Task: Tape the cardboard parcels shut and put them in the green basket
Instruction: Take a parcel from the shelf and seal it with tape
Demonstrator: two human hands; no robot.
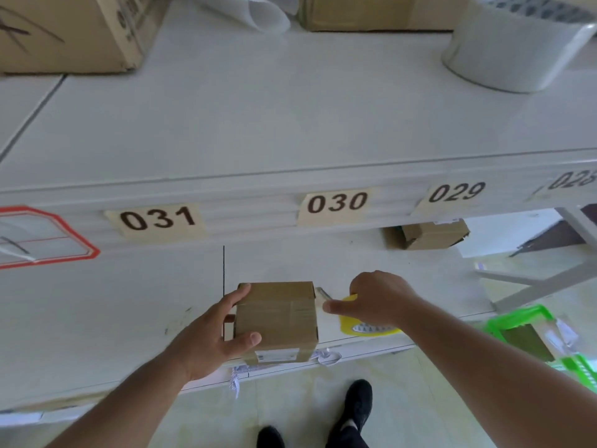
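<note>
A small cardboard parcel is held at the near edge of a white table by the left hand, whose thumb and fingers are wrapped round its left side, while the right hand is curled round a yellow tape dispenser just beside the parcel's right face; a strip of clear tape is seen already laid across the top of the parcel, and a white label is visible on its front. The step in hand is judged to be the taping of the flaps: it would be done well if the parcel were kept pressed firmly against the table, the tape drawn taut and straight over the seam and down both sides, then smoothed flat before being cut. Whether the tape is joined to the parcel at this instant cannot be told. Counted outward: two hands, one parcel in hand, one dispenser; one green basket is seen on the floor to the right, with what looks like one brown parcel inside it; one further small box lies under the upper shelf; four number tags are counted on the shelf edge, two larger cartons and one big roll on top
</note>
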